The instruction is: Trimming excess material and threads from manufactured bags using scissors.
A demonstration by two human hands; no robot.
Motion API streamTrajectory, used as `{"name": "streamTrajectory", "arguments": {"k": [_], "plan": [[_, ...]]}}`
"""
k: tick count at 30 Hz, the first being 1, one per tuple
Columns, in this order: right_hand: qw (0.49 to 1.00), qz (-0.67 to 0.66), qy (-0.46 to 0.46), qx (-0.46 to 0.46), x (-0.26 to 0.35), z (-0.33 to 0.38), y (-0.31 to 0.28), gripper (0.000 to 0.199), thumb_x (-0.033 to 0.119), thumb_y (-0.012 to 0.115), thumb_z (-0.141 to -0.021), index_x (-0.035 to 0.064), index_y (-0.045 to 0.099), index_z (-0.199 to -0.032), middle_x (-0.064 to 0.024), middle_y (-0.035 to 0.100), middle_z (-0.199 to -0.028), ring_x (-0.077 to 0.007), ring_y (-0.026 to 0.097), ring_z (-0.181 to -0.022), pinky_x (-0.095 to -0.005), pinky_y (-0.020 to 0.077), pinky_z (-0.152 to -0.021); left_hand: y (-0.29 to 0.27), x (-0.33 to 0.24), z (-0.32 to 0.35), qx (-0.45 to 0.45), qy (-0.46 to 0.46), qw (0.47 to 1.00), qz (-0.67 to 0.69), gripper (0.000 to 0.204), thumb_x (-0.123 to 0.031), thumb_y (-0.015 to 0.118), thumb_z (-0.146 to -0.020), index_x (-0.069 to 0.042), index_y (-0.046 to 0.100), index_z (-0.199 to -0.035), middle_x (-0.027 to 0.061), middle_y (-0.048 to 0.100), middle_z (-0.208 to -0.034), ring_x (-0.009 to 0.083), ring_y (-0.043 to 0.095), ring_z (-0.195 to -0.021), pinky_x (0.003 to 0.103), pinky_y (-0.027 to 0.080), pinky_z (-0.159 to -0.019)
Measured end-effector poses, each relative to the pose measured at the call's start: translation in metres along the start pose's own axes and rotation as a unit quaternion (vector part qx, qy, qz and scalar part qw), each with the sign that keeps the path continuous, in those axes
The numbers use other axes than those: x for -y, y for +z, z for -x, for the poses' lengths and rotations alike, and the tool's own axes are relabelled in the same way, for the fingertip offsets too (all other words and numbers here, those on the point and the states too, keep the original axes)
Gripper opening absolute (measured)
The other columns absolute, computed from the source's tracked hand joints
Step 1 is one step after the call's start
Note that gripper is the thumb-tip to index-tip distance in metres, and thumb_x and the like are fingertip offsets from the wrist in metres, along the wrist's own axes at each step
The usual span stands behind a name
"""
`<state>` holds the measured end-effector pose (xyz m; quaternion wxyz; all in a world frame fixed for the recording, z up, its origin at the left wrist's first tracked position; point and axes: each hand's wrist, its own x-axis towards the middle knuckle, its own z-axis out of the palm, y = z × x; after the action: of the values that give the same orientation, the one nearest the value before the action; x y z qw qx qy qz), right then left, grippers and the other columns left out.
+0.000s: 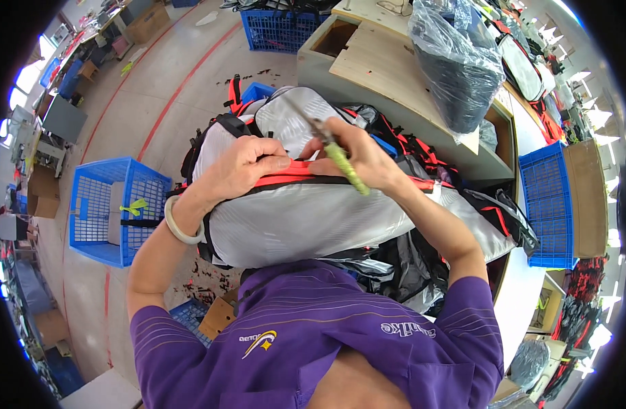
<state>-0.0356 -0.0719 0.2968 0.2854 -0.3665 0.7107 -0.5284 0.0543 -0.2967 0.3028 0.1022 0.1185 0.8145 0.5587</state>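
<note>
A large silver-grey bag (pixel 292 225) with red and black trim lies across in front of me. My left hand (pixel 248 167) is closed, pinching the red edging (pixel 289 172) along the bag's top seam. My right hand (pixel 361 153) grips a pair of scissors (pixel 344 167) whose handle is wrapped in yellow-green; the blades point up and to the left, away from the edging. Its thumb and fingertips also rest on the same red edging, close to my left fingertips. Behind this bag is another grey panel (pixel 303 109) with black and red straps.
On the left stands a blue plastic crate (pixel 101 232) with a yellow-green tie on it. A wooden-topped bench (pixel 381 65) at the back right bears a plastic-wrapped dark bag (pixel 456 75). Another blue crate (pixel 548 204) is at right. Dark scraps litter the floor.
</note>
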Motion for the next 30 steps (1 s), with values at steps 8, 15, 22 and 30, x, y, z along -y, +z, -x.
{"name": "streamTrajectory", "arguments": {"k": [8, 15, 22, 30], "plan": [[0.968, 0.122, -0.181, -0.122, 0.000, -0.022, 0.031, 0.030, 0.005, 0.073, -0.074, 0.0026, 0.047, -0.089, -0.0070, 0.050, -0.069, -0.0121, 0.047, -0.063, -0.0297, 0.0411, -0.058, 0.015, -0.013, 0.012, -0.272, 0.104, 0.901, -0.321, 0.007, -0.010, 0.062, -0.084, -0.007, 0.068, -0.082, 0.0098, 0.058, -0.070, 0.0269, 0.058, -0.086, 0.040, 0.039, -0.083], [0.969, 0.138, -0.158, -0.128, -0.004, -0.022, 0.020, 0.039, 0.014, 0.081, -0.069, 0.0012, 0.053, -0.092, -0.0131, 0.059, -0.073, -0.0262, 0.061, -0.064, -0.0361, 0.0463, -0.058, 0.018, 0.009, 0.015, -0.232, 0.004, 0.969, -0.082, 0.012, -0.006, 0.059, -0.085, 0.005, 0.060, -0.082, 0.0112, 0.052, -0.061, 0.0186, 0.047, -0.054, 0.033, 0.035, -0.051], [0.924, 0.333, -0.188, -0.011, -0.014, 0.006, -0.063, 0.065, 0.047, 0.084, -0.061, -0.0011, 0.054, -0.093, -0.0145, 0.055, -0.090, -0.0332, 0.056, -0.087, -0.0420, 0.0461, -0.075, 0.022, -0.002, 0.030, -0.181, -0.003, 0.982, -0.045, 0.009, -0.004, 0.060, -0.086, 0.005, 0.061, -0.087, 0.0058, 0.057, -0.085, 0.0103, 0.052, -0.080, 0.024, 0.040, -0.072], [0.909, 0.382, -0.122, 0.113, -0.021, 0.004, -0.064, 0.067, 0.051, 0.081, -0.060, -0.0010, 0.053, -0.093, -0.0121, 0.054, -0.085, -0.0333, 0.055, -0.085, -0.0423, 0.0449, -0.072, 0.029, 0.001, 0.031, -0.163, 0.051, 0.983, -0.061, 0.018, 0.001, 0.066, -0.079, 0.003, 0.059, -0.095, 0.0079, 0.059, -0.089, 0.0120, 0.054, -0.084, 0.026, 0.041, -0.080]]}}
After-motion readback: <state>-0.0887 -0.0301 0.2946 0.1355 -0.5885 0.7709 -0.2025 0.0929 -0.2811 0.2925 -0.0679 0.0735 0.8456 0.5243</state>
